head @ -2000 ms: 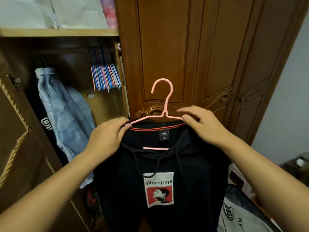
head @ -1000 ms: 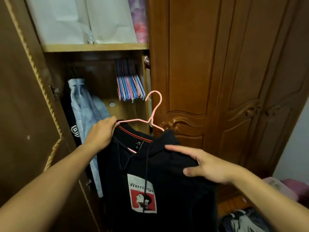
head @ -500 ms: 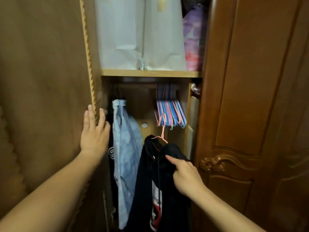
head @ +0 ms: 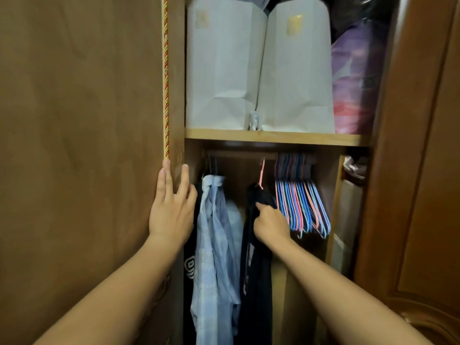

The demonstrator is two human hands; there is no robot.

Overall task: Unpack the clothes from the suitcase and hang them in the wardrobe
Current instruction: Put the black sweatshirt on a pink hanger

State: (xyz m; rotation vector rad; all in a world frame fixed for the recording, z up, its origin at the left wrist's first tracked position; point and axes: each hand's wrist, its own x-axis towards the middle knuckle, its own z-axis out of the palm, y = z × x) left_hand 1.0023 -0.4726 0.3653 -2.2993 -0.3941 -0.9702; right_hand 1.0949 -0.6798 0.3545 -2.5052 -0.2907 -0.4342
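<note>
Wardrobe open, viewed from close in front. Left hand [head: 171,210] lies flat on the edge of the open wardrobe door [head: 79,145], fingers straight and pointing up, gripping nothing; a red-and-gold cord trim [head: 165,78] runs down the door edge just above the fingertips. Right hand [head: 271,224] reaches into the lower compartment, fingers curled around the shoulder of the black hoodie [head: 257,270], index finger pushed forward onto the fabric near the collar. The hoodie hangs on a pink hanger [head: 261,174], whose neck rises toward the rail under the shelf; the hook itself is lost in shadow, so cannot tell whether it sits on the rail. Hoodie is near the middle of the compartment, edge-on to the camera, a sliver of its printed patch showing low on the front. To its left, well apart at the top but close lower down, hangs a light blue shirt [head: 216,245]; farther left, partly behind the left hand, a dark garment with white lettering [head: 190,266]. To the right of the hoodie, just beside the right hand, a tight bunch of spare hangers [head: 301,202] in pink, blue and white hangs from the rail. Wooden shelf [head: 273,138] above the compartment carries two white paper bags [head: 258,70] side by side and a purple-pink plastic bag [head: 356,78] at the far right. Closed carved door [head: 418,170] at right.
</note>
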